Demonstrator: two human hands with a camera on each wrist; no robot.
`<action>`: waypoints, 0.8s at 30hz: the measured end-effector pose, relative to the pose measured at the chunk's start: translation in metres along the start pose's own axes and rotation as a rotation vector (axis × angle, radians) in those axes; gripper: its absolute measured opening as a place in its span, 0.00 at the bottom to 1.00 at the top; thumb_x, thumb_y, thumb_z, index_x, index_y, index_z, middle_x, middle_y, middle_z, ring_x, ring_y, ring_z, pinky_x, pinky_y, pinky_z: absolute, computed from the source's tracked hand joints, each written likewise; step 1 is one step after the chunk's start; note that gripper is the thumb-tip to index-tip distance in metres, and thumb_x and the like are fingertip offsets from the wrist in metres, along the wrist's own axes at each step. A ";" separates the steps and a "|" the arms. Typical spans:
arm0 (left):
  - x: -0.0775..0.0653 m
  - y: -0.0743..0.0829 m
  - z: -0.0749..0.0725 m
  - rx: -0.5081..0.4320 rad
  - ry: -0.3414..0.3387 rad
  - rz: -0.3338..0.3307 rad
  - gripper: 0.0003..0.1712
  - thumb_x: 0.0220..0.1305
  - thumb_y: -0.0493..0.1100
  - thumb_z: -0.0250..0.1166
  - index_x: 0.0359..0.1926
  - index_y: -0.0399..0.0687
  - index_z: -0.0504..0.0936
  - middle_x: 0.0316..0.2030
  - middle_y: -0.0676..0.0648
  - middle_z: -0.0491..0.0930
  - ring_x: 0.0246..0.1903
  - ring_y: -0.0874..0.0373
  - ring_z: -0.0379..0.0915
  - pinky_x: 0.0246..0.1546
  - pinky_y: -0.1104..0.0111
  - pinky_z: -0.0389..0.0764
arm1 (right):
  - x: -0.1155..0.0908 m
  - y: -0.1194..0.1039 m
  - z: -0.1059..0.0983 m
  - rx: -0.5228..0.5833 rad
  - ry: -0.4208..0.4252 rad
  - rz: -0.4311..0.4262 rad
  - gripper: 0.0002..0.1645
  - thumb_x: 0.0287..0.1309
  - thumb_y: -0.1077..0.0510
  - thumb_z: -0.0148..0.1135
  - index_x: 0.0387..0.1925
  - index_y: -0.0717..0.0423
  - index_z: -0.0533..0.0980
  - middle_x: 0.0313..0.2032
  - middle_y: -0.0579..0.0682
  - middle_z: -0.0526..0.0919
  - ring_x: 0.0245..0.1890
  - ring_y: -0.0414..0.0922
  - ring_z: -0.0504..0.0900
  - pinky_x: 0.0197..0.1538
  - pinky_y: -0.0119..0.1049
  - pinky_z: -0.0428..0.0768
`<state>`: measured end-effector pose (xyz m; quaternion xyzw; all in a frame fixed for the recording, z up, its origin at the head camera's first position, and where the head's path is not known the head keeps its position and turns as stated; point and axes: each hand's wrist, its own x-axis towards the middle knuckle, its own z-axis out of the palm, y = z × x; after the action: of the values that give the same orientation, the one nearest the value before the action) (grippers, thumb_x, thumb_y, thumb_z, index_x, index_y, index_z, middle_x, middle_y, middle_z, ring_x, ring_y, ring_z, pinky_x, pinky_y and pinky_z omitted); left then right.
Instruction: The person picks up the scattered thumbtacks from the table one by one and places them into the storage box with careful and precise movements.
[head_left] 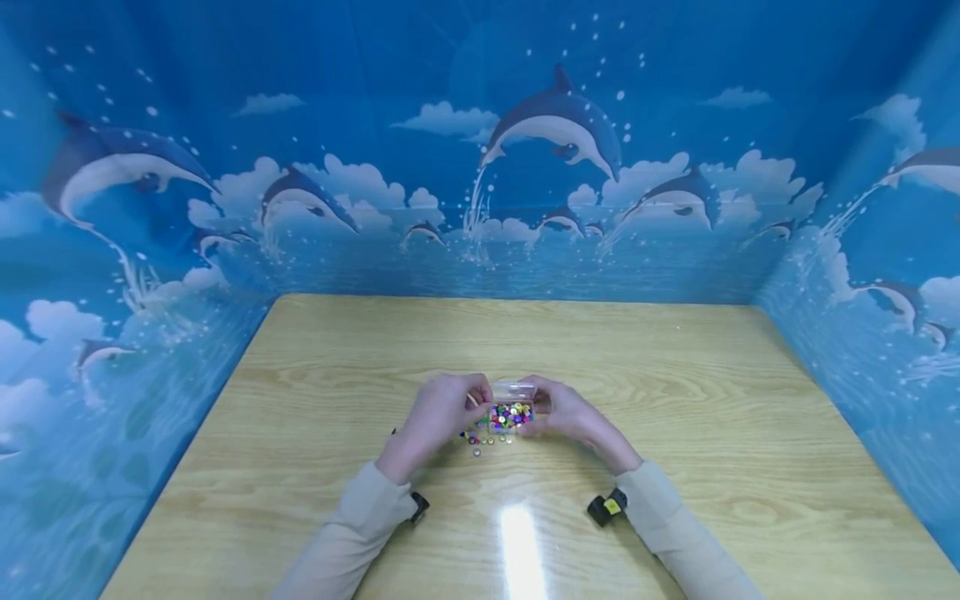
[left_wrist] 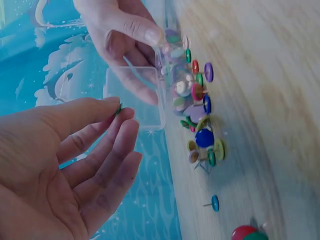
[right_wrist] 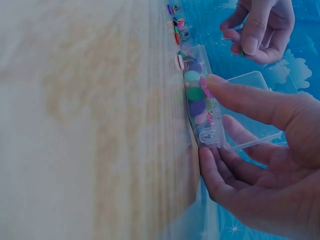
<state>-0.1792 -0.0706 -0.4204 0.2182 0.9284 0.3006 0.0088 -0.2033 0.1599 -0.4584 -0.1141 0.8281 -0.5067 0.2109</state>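
A small clear plastic box (right_wrist: 207, 136), full of colourful thumbtacks (head_left: 512, 414), sits on the table with its hinged lid (head_left: 513, 389) raised. My right hand (head_left: 564, 410) grips the box from the right, thumb by the front rim and fingers behind and below. Just left of the box and above table level, my left hand (head_left: 450, 407) pinches a small green thumbtack (left_wrist: 119, 109) between thumb and index finger. The other left fingers are loosely bent. Beside the box, loose thumbtacks (left_wrist: 204, 138) in several colours lie scattered on the wood.
The wooden table (head_left: 637, 350) stretches out around the box. Blue dolphin-print curtains (head_left: 480, 167) enclose it at the back and both sides. A single thumbtack (head_left: 476, 452) lies nearer to me than the others. Dark camera straps (head_left: 606, 507) sit at the wrists.
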 end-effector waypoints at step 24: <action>0.003 0.006 0.006 -0.023 0.075 0.027 0.04 0.65 0.43 0.70 0.39 0.50 0.87 0.31 0.51 0.87 0.22 0.67 0.78 0.20 0.78 0.76 | 0.000 -0.001 -0.001 0.003 -0.005 0.019 0.45 0.47 0.66 0.78 0.68 0.56 0.70 0.60 0.60 0.78 0.62 0.62 0.76 0.64 0.54 0.77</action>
<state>-0.1790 -0.0620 -0.4218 0.2190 0.9216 0.3193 -0.0276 -0.2032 0.1601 -0.4570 -0.1073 0.8277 -0.5058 0.2180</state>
